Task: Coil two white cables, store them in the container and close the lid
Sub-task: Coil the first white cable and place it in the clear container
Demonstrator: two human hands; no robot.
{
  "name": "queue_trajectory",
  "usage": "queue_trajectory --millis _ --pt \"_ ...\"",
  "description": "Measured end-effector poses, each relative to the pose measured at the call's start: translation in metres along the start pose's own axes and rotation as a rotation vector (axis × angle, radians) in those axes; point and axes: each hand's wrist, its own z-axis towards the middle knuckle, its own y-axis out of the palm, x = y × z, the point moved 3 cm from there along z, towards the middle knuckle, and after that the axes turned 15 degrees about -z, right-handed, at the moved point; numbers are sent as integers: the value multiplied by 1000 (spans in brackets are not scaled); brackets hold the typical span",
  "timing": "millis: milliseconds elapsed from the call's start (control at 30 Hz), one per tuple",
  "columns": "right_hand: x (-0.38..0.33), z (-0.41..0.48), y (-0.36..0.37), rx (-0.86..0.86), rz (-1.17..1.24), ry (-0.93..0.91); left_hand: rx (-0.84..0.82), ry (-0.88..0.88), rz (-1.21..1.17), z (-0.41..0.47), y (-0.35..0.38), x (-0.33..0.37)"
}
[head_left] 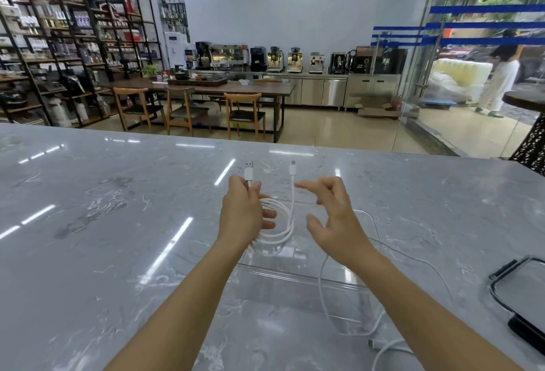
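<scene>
My left hand (246, 214) grips a white cable (284, 233) wound into a coil of several loops, held above the clear container (298, 279). Its USB plug (249, 170) sticks up past my thumb, and the other plug (292, 167) stands up beside it. My right hand (331, 217) hovers just right of the coil, fingers spread, holding nothing. A second white cable (326, 305) lies loose on the marble counter, running from behind my right hand, under my right forearm, to the near edge. The container is transparent and open on top.
The clear lid with a black rim and clasp (522, 299) lies at the counter's right edge. The grey marble counter (118, 223) stretches wide to the left. Beyond its far edge are chairs, a table and shelving.
</scene>
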Motion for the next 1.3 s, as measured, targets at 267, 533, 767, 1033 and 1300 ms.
queue_trajectory --millis 267,533,767,1033,1300 --pt "-2 7 7 -214 246 385 2 76 20 -2 14 -8" --pt "9 6 6 -3 440 688 -18 164 107 -8 14 -14" --pt "10 10 2 -68 605 828 -43 207 -20 -14 13 -12" --pt "-5 19 9 -514 129 512 -109 261 13 -16 18 -19" --pt "-1 18 -4 -716 201 279 -396 243 262 -11 19 -22"
